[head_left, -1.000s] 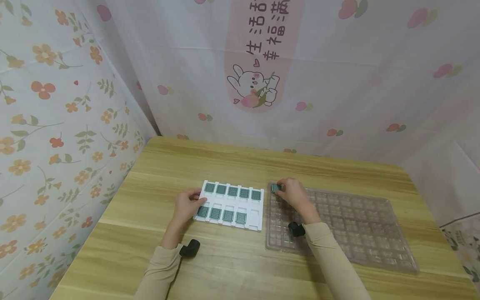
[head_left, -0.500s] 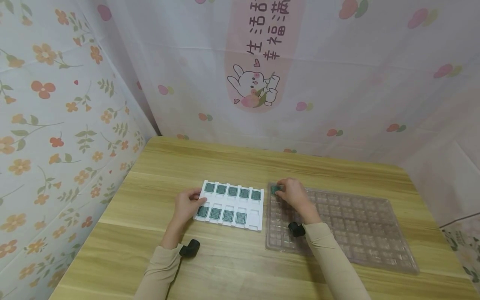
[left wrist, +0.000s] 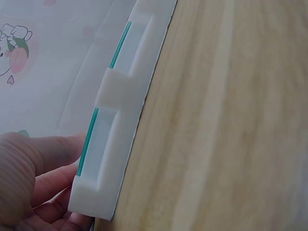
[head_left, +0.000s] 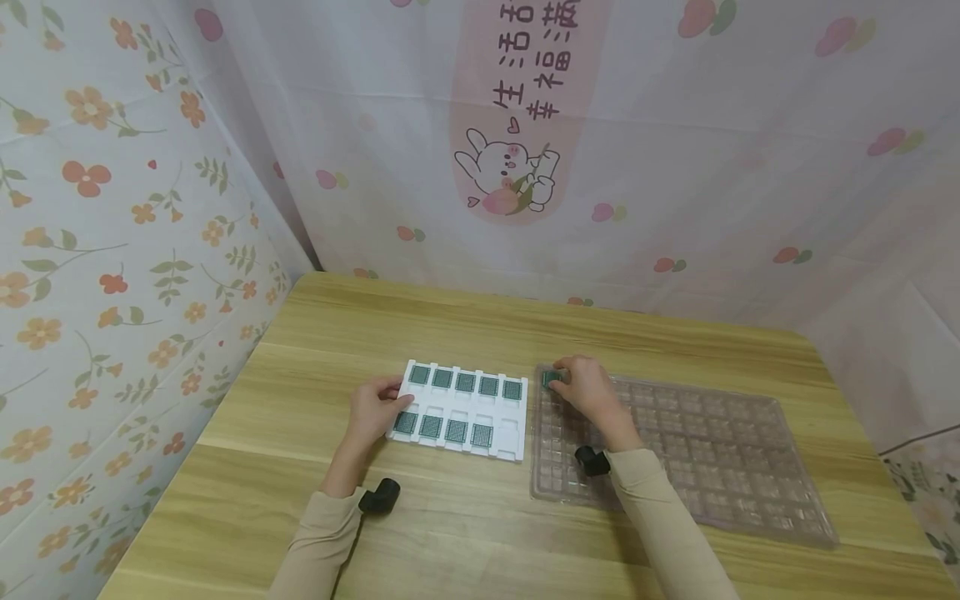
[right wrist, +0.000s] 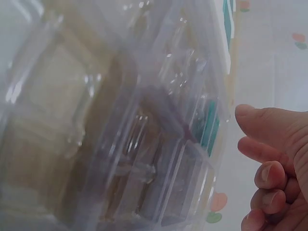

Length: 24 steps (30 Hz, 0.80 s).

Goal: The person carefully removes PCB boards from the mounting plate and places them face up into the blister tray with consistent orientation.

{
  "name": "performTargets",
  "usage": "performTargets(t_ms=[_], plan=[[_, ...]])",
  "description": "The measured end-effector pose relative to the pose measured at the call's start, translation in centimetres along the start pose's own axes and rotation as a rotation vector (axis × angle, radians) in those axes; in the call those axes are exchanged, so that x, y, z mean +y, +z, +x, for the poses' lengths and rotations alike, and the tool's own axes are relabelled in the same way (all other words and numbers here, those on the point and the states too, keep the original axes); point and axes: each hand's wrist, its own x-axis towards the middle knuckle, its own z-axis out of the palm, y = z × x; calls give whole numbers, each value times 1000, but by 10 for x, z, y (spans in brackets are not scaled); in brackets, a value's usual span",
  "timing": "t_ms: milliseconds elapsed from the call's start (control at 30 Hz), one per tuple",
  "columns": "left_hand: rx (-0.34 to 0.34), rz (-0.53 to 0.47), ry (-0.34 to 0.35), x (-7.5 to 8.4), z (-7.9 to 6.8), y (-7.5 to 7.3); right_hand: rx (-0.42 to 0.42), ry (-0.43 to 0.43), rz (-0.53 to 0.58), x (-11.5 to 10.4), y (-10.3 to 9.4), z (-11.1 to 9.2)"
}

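Note:
My left hand [head_left: 378, 412] grips the left end of a white plastic tray [head_left: 461, 406], thumb above and fingers below the edge. Two rows of green square chips [head_left: 457, 431] lie in it; the right pocket of the nearer row has no chip. In the left wrist view, the thumb [left wrist: 60, 151] is at the edge of a chip. Another green chip [right wrist: 210, 127] sits in the far left corner pocket of a clear plastic tray [head_left: 720, 450]. My right hand [head_left: 592, 396] hovers by this chip, fingers loosely bent and holding nothing; the right wrist view shows a gap between them.
Both trays lie side by side on a wooden table [head_left: 450, 533], with a narrow gap between them. Patterned curtains [head_left: 360, 150] hang behind and at the sides. A small black camera [head_left: 380, 497] is worn on the left wrist, another [head_left: 592, 460] on the right.
The green chip at my right fingertips has gone down into the corner pocket of the clear tray, and the fingers have let go of it. The left hand and white tray have not moved.

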Motion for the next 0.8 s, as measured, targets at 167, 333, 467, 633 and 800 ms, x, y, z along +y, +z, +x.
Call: performTargets(t_ms=[167, 333, 467, 633, 800], plan=[[1, 4, 8, -1, 0, 0, 28, -36, 13, -4, -1, -5], [4, 11, 19, -1, 0, 0, 33, -49, 29, -7, 0, -8], [2, 16, 16, -1, 0, 0, 29, -69, 45, -9, 2, -11], [-1, 15, 16, -2, 1, 0, 66, -149, 52, -13, 5, -16], [-6, 6, 15, -3, 1, 0, 110, -167, 58, -22, 7, -21]])
